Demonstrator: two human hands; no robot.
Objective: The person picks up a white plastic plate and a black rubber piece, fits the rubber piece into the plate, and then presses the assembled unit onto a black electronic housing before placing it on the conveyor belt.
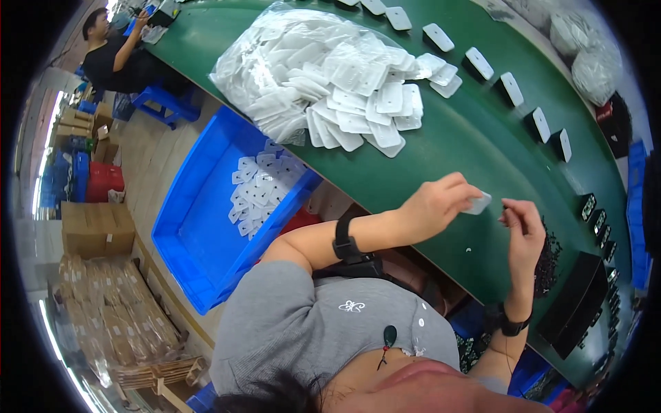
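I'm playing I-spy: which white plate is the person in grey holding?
The plate pinched in the left hand. Fingers grip only that one; others lie in the big pile or blue bin.

Lighting bright, fairly even; lamps themselves not identifiable. Blown-out white streaks along rim at 8 and 9 o'clock. Clear bag (265, 51), 11 o'clock: sharp glints on folds. White plate (477, 203), 3 o'clock: pale, surface detail largely lost. Worktop (509, 151) evenly lit, faint sheen, shadows soft. Black box (575, 303), 4 o'clock: dark, little detail inside. Glints also on wrapped packages (110, 310), 8 o'clock. Middle reasonably sharp; seated person (103, 55) at 10 o'clock small, softer. Strong fisheye: worktop edge bows, rim objects lean and stretch, black vignette fills corners.
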